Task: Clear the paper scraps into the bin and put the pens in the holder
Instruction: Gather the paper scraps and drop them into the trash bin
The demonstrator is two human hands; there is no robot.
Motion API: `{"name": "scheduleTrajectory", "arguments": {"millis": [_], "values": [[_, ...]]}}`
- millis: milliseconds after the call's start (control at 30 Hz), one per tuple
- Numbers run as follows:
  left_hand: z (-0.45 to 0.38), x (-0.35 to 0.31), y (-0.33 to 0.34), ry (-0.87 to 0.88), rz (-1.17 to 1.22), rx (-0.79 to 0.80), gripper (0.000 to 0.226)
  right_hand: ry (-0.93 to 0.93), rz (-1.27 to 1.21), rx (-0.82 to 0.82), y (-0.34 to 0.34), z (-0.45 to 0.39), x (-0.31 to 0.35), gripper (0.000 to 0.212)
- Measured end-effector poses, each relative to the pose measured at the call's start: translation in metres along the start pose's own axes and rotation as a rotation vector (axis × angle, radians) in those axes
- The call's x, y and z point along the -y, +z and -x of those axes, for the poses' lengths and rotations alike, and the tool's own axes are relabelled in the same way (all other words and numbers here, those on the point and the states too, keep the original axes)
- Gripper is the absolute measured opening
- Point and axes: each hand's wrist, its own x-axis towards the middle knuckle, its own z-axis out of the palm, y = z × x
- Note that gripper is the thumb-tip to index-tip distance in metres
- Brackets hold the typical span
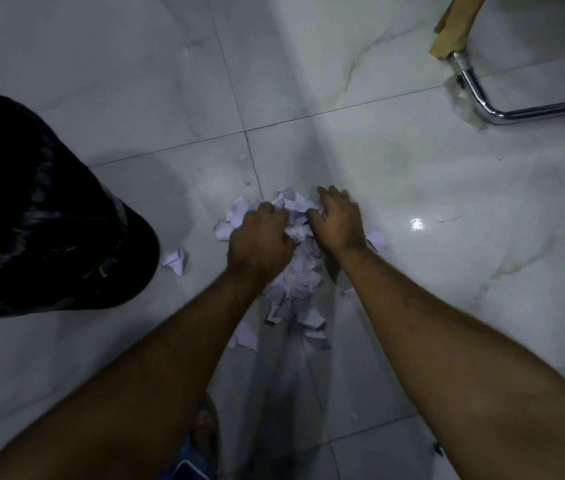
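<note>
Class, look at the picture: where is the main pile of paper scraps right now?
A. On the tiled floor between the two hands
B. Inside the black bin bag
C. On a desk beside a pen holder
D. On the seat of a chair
A: the paper scraps lie on the tiled floor, with the left hand and right hand closing on them from either side.

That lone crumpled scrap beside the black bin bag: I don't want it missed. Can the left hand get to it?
Probably yes. The lone scrap lies on bare floor left of the left hand, nothing between them. That hand is busy gathering the paper pile, though.
</note>
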Motion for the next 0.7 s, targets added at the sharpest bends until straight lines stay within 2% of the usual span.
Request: {"name": "scheduleTrajectory", "arguments": {"millis": [67,167,233,300,367,433,467,533,600,700], "values": [[-0.017,0.021,-0.003,-0.096,-0.031,-0.021,0.046,0.005,0.122,0.053,0.007,-0.003,0.007,0.07],[-0.038,0.044,0.002,-0.264,0.012,0.131,0.065,0.024,0.214,0.084,0.012,-0.006,0.012,0.076],[-0.04,0.043,0.009,-0.203,0.007,0.207,0.061,0.055,0.228,0.11,0.014,-0.008,0.017,0.086],[-0.036,0.033,0.012,-0.12,-0.004,0.089,0.054,0.057,0.245,0.121,0.016,-0.008,0.018,0.088],[-0.046,0.034,0.013,-0.172,0.007,-0.031,0.049,0.048,0.269,0.147,0.015,-0.008,0.016,0.087],[-0.064,0.047,0.014,-0.235,0.006,-0.074,0.054,0.049,0.271,0.168,0.013,-0.01,0.014,0.087],[-0.074,0.056,0.017,-0.196,-0.011,-0.053,0.053,0.05,0.272,0.178,0.013,-0.01,0.014,0.087],[-0.085,0.074,0.03,-0.06,-0.003,0.093,0.042,0.051,0.282,0.185,0.014,-0.01,0.013,0.089],[-0.071,0.067,0.034,-0.038,0.143,0.195,0.039,0.05,0.283,0.194,0.014,-0.009,0.013,0.093],[-0.027,0.035,0.023,-0.057,0.502,0.205,0.049,0.052,0.193,0.226,0.002,-0.006,0.014,0.1]]}}
